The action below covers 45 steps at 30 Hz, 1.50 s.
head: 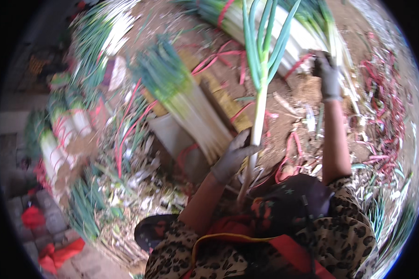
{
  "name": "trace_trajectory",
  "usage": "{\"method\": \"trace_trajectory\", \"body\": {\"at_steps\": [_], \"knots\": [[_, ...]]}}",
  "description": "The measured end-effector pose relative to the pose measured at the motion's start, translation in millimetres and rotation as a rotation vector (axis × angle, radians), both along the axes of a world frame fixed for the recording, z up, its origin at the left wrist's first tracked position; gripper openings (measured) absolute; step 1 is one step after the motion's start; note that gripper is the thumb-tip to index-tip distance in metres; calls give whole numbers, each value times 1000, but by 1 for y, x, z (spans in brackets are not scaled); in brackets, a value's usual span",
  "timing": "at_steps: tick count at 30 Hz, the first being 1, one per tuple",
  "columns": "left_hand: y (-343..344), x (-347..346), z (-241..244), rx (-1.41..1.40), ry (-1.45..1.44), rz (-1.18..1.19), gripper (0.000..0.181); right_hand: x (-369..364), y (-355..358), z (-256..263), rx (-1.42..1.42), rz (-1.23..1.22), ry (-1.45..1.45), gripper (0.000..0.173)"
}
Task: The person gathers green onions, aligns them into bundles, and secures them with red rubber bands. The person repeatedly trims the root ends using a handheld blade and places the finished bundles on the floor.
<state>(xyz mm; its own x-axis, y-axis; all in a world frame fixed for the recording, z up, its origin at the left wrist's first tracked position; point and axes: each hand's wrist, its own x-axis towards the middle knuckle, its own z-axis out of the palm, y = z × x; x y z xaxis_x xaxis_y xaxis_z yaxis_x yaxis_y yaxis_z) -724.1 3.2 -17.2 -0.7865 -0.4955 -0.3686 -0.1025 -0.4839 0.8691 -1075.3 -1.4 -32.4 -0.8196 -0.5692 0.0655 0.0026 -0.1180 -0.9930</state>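
My left hand [235,153], in a grey glove, grips the white shank of a single long green onion [261,108] that stands nearly upright with its green leaves pointing away from me. Left of that hand, a thick pile of green onions [192,108] lies slanted over a board and a yellow woven strip. My right hand [326,71], gloved too, reaches out to the white stalks of some loose green onions [338,45] at the upper right; whether its fingers are closed on them is unclear. Beside it lies a large bundle [244,24] tied with red ribbon.
Tied bundles [61,129] stand at the far left, with a loose heap of onions [104,38] above them. Peeled leaves and trimmings [143,185] cover the ground at the left. Red ribbons [380,104] lie tangled at the right, and a red ribbon loop [289,157] lies near my knees.
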Motion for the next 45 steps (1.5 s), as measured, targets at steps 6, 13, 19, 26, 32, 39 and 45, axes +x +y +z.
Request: {"method": "trace_trajectory", "body": {"at_steps": [6,13,19,26,32,39,45], "knots": [[-49,38,21,-100,0,282,47,54,66,-21,136,49,-137,18],[-143,126,-20,-601,-249,675,42,108,87,-77,255,305,-288,17],[-205,187,-107,-658,-428,773,32,131,79,-77,289,445,-311,16],[-195,188,-199,-762,-1047,472,52,145,77,-82,313,533,-294,16],[-177,161,-175,-484,-1051,405,67,140,84,-84,492,561,-168,18],[-152,180,-192,-442,-870,602,82,113,85,-51,1158,723,671,64],[-143,190,-192,-259,-686,782,53,182,14,45,600,940,453,37]]}}
